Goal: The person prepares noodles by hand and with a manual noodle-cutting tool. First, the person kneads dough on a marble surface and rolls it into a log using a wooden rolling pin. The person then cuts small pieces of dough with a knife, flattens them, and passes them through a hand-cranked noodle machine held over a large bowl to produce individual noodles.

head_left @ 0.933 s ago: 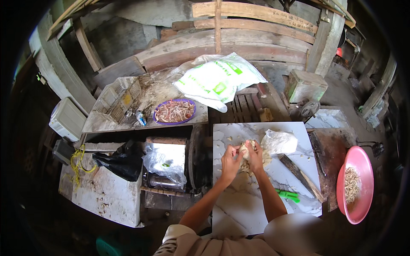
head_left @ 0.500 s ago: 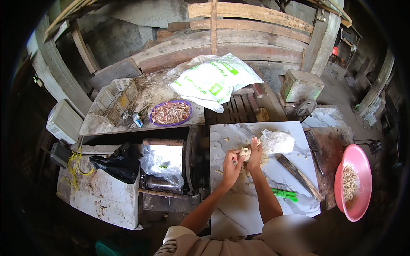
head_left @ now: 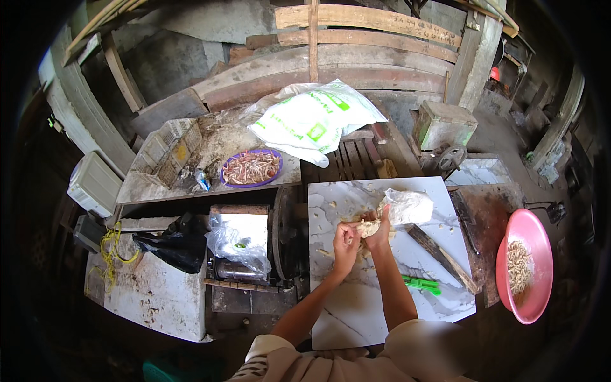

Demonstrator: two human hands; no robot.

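Note:
A lump of pale, sticky dough point(head_left: 367, 228) is between my two hands above the white marble-patterned tabletop point(head_left: 347, 325). My left hand point(head_left: 347, 239) has its fingers curled and closed on the dough's left side. On the other side, my right hand point(head_left: 380, 234) grips the dough with its thumb up along it. Loose dough bits lie on the tabletop around and beneath my hands. Just beyond the right hand is a clear plastic bag point(head_left: 409, 207) with whitish contents. Nearer me lie a green-handled cutter point(head_left: 422, 284) and a dark wooden stick point(head_left: 442, 258).
At the right stands a pink basin point(head_left: 538, 264) holding pale strips. To the left is a roller machine point(head_left: 245, 270) with plastic draped over it. Farther back are a purple-rimmed tray point(head_left: 251, 185) of reddish strips, a white-green sack point(head_left: 312, 124) and a plastic crate point(head_left: 168, 153).
My right hand has turned slightly inward around the dough, and my left fingers have shifted along it. The whole view has moved a little.

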